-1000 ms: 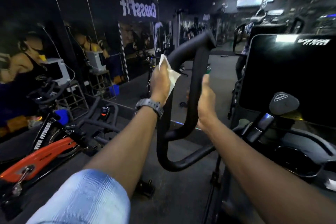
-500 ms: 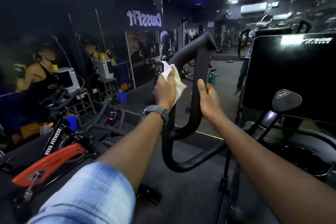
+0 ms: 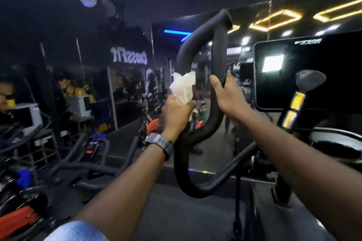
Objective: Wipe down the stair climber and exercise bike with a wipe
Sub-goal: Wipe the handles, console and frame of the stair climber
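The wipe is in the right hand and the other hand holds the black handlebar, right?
Not quite. The head view shows the wipe in the left hand, the one with the watch. The right hand holds the black handlebar.

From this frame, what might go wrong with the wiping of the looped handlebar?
1. The wipe is bunched, much of it sticking up loose above the left hand, so little of it may meet the handlebar.
2. The right hand grips the right bar bare, so the patch beneath it could go unwiped.
3. The console screen sits close on the right; a stray pass might brush it.
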{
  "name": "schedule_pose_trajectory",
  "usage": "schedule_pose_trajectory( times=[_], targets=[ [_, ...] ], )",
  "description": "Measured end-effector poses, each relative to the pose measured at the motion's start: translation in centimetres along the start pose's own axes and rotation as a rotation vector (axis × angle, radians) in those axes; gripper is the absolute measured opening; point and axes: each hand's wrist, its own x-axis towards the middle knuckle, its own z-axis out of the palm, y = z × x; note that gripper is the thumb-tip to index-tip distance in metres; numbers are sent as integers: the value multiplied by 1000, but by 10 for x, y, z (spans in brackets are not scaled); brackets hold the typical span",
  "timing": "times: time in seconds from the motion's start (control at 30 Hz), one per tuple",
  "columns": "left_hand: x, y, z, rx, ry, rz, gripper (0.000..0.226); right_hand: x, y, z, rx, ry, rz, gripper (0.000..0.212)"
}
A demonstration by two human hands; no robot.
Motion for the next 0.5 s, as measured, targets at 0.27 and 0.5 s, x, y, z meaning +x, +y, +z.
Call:
schedule_pose_trajectory(
  times=[0.27,0.5],
  targets=[
    [-113,-110,2,-246,-71,8,63,-92,26,51,26,239,126,40],
    [-96,-65,-24,-195,-193,14,63,-104,-2,52,-383,203,197,68]
  ],
)
